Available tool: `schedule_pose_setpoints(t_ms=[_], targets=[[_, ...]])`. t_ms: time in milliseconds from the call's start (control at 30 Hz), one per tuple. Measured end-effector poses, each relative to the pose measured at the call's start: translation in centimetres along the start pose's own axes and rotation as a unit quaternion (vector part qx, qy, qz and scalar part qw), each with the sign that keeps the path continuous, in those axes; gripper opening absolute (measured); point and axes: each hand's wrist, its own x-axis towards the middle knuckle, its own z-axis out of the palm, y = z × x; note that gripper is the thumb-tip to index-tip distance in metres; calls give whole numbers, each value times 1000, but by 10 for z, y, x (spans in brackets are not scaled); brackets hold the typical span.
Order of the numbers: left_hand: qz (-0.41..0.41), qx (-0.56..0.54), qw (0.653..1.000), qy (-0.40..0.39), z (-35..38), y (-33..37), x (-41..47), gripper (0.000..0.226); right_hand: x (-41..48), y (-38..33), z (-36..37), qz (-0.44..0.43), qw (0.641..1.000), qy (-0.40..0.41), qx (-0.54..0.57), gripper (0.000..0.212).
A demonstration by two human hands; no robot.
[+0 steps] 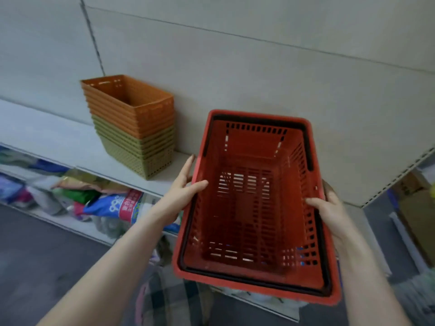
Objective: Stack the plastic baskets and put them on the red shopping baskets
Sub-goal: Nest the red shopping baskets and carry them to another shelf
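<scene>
I hold a red shopping basket [254, 203] with black handles folded along its rim, in front of the shelf. My left hand [186, 187] grips its left rim, thumb inside. My right hand [329, 208] grips the right rim, fingers curled over the edge. On the white shelf [58, 142] to the left stands one stack of plastic baskets: several orange ones [131, 107] nested on top of several olive-green ones [138, 151]. The red basket looks empty, and I cannot tell whether it is one basket or more nested together.
The pale back panel [259, 67] of the shelving rises behind. A lower shelf holds coloured packets and bags [113, 205]. Cardboard boxes [414, 208] stand at the right, beyond the shelf's end. A dark floor [35, 255] lies at the lower left.
</scene>
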Motion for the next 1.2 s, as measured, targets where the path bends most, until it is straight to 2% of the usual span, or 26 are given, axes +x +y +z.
schedule_pose_setpoints(t_ms=[167, 300, 433, 667, 900, 1200], targets=[[24, -1, 998, 52, -30, -25, -61, 72, -72, 23, 23, -36, 999, -18, -21, 68], [24, -6, 996, 89, -87, -55, -117, 73, -135, 39, 63, -52, 997, -31, -57, 74], [9, -1, 994, 113, -169, -82, -177, 75, -194, 50, 134, -59, 993, -46, -89, 81], [-26, 5, 983, 184, -320, -113, -268, 78, -268, 67, 288, -39, 987, -135, -79, 70], [-51, -1, 966, 254, -445, -112, -301, 79, -284, 53, 422, -3, 965, -252, -66, 68], [-72, 16, 943, 323, -599, -77, -254, 78, -241, -1, 608, -26, 943, -324, -67, 63]])
